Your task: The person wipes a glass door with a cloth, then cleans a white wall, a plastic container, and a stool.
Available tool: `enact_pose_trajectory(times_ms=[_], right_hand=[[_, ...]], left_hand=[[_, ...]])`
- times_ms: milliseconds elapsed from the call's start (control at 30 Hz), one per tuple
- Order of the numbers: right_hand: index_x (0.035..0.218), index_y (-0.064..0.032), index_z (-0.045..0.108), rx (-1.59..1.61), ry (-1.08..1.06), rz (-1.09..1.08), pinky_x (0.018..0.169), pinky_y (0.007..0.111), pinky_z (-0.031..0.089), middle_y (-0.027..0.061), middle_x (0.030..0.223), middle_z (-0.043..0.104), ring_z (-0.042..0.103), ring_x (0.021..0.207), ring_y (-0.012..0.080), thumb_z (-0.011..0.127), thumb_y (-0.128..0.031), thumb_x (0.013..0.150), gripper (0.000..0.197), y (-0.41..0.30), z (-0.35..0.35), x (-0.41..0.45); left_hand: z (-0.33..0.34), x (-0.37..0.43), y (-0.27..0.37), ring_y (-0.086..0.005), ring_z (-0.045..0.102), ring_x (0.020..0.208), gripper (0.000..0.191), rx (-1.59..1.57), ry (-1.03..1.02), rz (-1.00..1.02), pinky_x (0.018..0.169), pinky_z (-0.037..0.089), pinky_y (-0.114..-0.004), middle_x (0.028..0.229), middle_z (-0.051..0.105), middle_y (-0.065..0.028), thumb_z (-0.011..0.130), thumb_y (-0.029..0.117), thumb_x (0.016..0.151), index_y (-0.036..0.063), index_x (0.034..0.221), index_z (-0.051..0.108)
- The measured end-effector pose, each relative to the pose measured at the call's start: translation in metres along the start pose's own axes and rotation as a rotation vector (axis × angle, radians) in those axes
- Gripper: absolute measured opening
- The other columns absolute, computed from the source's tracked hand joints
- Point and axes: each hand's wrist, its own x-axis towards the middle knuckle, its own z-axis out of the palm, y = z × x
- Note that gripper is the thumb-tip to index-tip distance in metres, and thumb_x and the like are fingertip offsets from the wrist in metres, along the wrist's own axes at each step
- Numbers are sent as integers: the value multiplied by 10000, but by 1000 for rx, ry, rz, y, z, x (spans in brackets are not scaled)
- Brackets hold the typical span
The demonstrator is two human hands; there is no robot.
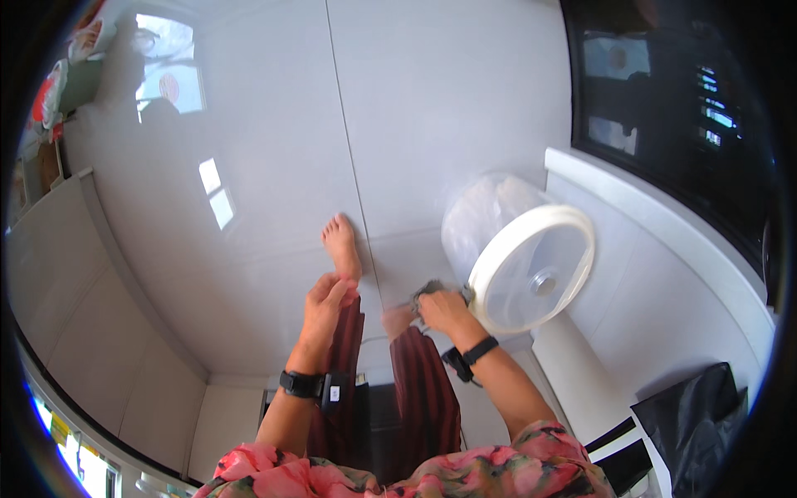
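Note:
My right hand (443, 310) grips a crumpled grey cloth (429, 288), which bunches out past the fingers. Close beside it is the cream-white rim of a round lid (529, 267) with a metal knob. This lid tops a translucent plastic container (489, 215) with pale contents, standing by the right wall. Whether cloth and rim touch is not clear. My left hand (327, 299) hovers in front of my bare left foot (340, 244), fingers curled toward the thumb. Nothing shows in it, though the palm side is partly hidden.
Glossy light-grey floor (268, 155) with a dark seam runs ahead. At right are a ledge (654, 211) and a dark glass panel (672, 112). A black plastic bag (688, 423) lies lower right. A low pale wall (106, 280) curves along the left, with assorted items beyond.

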Motion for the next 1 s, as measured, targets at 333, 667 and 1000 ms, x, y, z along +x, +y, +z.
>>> enact_pose_trajectory(times_ms=[333,667,1000], right_hand=[[959,-38,563,348,208,301,758,494,447,253,864,611,574,847,423,489,-350,827,347,-17,-65,-73],[998,-11,564,566,806,271,799,449,452,258,944,602,566,898,419,576,-334,763,399,-42,-98,-64],[871,29,607,818,581,256,758,424,460,254,854,610,580,852,398,574,-409,760,454,-7,-180,-18]], left_hand=[[-167,-12,-15,-161,609,655,224,244,275,-101,559,462,-259,789,621,-82,528,201,856,16,974,573],[-208,-34,14,-176,618,672,238,92,337,-138,577,479,-280,792,611,-72,502,172,850,21,1030,546],[-149,6,74,-181,625,657,235,165,278,-160,550,472,-267,804,632,-96,508,157,857,-2,1023,557]])
